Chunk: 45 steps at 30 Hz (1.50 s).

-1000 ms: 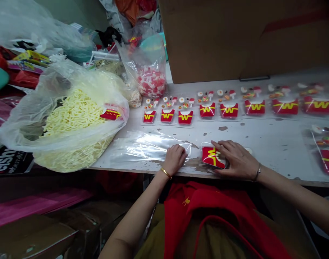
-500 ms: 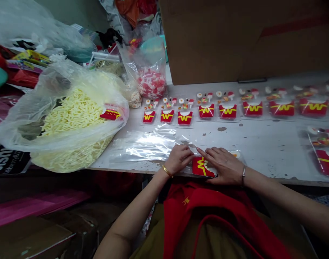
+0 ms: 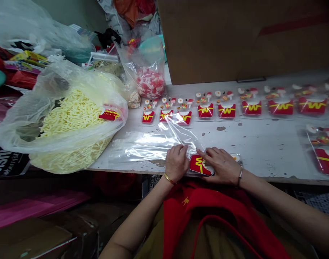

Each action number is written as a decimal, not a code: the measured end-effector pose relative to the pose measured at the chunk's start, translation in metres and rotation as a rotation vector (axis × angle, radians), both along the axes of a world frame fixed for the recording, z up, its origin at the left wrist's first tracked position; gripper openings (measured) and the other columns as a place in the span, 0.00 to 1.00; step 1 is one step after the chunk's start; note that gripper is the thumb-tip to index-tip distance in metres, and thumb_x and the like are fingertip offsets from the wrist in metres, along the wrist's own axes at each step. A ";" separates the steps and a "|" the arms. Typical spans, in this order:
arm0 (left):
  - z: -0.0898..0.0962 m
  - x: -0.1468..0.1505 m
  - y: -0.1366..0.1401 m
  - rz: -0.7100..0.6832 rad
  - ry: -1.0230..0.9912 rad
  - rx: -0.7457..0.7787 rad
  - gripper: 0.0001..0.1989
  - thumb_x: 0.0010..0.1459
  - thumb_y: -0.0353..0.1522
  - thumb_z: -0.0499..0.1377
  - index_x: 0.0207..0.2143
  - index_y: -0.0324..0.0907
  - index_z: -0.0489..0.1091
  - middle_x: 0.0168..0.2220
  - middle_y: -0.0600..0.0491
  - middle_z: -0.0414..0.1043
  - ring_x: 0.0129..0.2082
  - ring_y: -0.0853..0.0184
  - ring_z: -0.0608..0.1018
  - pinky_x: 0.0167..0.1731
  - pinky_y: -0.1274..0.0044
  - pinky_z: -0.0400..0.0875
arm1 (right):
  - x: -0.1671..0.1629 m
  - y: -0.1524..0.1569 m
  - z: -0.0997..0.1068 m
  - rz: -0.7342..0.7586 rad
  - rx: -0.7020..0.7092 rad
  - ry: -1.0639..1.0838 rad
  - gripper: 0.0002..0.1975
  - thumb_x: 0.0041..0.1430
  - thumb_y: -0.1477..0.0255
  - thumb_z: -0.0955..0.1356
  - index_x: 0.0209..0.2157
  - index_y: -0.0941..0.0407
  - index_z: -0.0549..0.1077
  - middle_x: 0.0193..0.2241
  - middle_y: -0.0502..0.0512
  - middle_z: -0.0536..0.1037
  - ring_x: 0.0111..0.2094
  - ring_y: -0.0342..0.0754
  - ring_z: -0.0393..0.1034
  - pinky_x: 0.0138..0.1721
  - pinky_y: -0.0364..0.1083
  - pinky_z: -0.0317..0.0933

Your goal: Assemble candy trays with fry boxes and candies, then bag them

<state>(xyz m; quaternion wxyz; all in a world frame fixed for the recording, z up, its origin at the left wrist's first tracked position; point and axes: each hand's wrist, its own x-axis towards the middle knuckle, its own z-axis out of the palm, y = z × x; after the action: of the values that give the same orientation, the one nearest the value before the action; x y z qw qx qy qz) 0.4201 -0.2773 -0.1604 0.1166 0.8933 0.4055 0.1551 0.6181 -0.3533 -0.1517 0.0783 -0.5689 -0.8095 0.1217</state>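
Observation:
Near the table's front edge lies a red toy fries box (image 3: 197,164) with a yellow zigzag mark, in a clear pack. My right hand (image 3: 222,166) grips this pack, fingers across its top and thumb at the near edge. Cream pieces show under those fingers, and a small egg-like piece (image 3: 236,157) sticks out beyond the hand. Just left of the box, my left hand (image 3: 176,163) is closed, its fingertips pinching clear film (image 3: 182,131) that rises in front of it. Flat clear plastic bags (image 3: 142,145) lie beside my left hand.
A row of similar red packs (image 3: 205,110) runs along the back, before a large cardboard box (image 3: 245,39). Another pack (image 3: 326,160) lies at right. At left stand an open bag of cream fry-shaped pieces (image 3: 72,111) and a bag of pink-and-white pieces (image 3: 150,81).
A clear film flap now stands up toward the back row, where the bags lay flat before. My left hand has turned and curled more. My right hand stays on the pack.

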 end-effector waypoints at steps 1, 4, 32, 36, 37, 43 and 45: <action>-0.001 -0.004 0.000 0.041 0.033 0.017 0.12 0.54 0.30 0.53 0.42 0.42 0.67 0.42 0.45 0.69 0.43 0.57 0.69 0.40 0.65 0.60 | 0.001 0.000 0.000 -0.013 -0.003 -0.004 0.44 0.48 0.52 0.67 0.62 0.58 0.53 0.45 0.65 0.67 0.45 0.61 0.60 0.43 0.54 0.56; -0.005 -0.013 -0.002 0.053 0.133 0.027 0.08 0.57 0.34 0.53 0.27 0.42 0.66 0.30 0.48 0.70 0.36 0.59 0.69 0.37 0.66 0.57 | 0.002 0.000 -0.001 -0.063 -0.021 -0.023 0.44 0.48 0.51 0.66 0.62 0.57 0.53 0.45 0.65 0.67 0.45 0.60 0.60 0.42 0.54 0.56; 0.025 0.052 0.069 -0.840 0.365 -0.101 0.16 0.52 0.42 0.61 0.41 0.45 0.71 0.53 0.45 0.63 0.56 0.52 0.61 0.51 0.62 0.54 | 0.035 -0.061 -0.042 -0.778 0.320 0.146 0.54 0.45 0.41 0.65 0.63 0.62 0.47 0.61 0.70 0.55 0.63 0.63 0.44 0.61 0.65 0.34; 0.025 0.054 0.073 -0.861 0.235 -0.295 0.08 0.58 0.38 0.55 0.36 0.45 0.71 0.55 0.49 0.62 0.55 0.57 0.63 0.51 0.65 0.57 | 0.036 -0.065 -0.047 -0.991 0.298 0.504 0.40 0.48 0.47 0.67 0.55 0.61 0.63 0.50 0.68 0.69 0.53 0.60 0.61 0.57 0.62 0.48; 0.025 0.055 0.073 -0.857 0.183 -0.327 0.09 0.59 0.38 0.55 0.35 0.45 0.71 0.56 0.49 0.60 0.55 0.58 0.63 0.51 0.66 0.58 | 0.035 -0.064 -0.046 -1.027 0.261 0.654 0.35 0.51 0.50 0.67 0.53 0.60 0.66 0.48 0.66 0.71 0.51 0.58 0.64 0.56 0.60 0.53; 0.028 0.086 0.060 -0.852 -0.087 -0.364 0.11 0.60 0.40 0.53 0.34 0.43 0.69 0.58 0.48 0.56 0.58 0.59 0.60 0.55 0.66 0.55 | 0.020 -0.047 -0.022 -0.937 0.064 1.246 0.21 0.58 0.57 0.65 0.48 0.54 0.71 0.49 0.57 0.73 0.52 0.52 0.65 0.56 0.54 0.55; 0.032 0.098 0.056 -0.859 -0.137 -0.369 0.12 0.61 0.40 0.52 0.34 0.43 0.69 0.58 0.48 0.56 0.60 0.59 0.58 0.55 0.66 0.54 | 0.013 -0.041 -0.015 -0.845 0.059 1.262 0.19 0.59 0.58 0.64 0.47 0.53 0.72 0.49 0.56 0.73 0.53 0.52 0.64 0.56 0.53 0.54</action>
<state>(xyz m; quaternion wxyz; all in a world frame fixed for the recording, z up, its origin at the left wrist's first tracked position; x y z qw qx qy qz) 0.5179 -0.2208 -0.1281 0.3534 0.9323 0.0113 0.0766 0.6309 -0.3942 -0.1671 0.5818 -0.6507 -0.3273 0.3620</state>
